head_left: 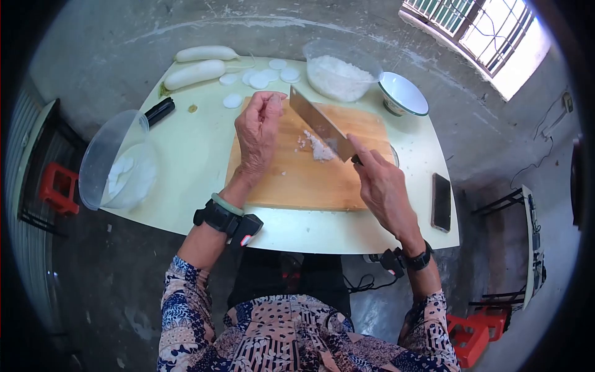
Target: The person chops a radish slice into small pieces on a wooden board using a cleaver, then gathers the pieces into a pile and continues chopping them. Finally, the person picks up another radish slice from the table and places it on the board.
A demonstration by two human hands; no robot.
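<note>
My right hand grips the dark handle of a cleaver, whose broad blade slants up and left above the wooden cutting board. A small heap of chopped white radish lies under and beside the blade. My left hand is raised over the board's left part, left of the blade and apart from it, with its fingers curled together; whether anything is between them is hidden. Behind the board lie thin white radish slices, and a clear bowl holds much shredded white radish.
Two whole white radishes lie at the back left, near a black object. A clear bowl with white slices stands at the left edge. An enamel bowl is at the back right; a phone lies near the right edge.
</note>
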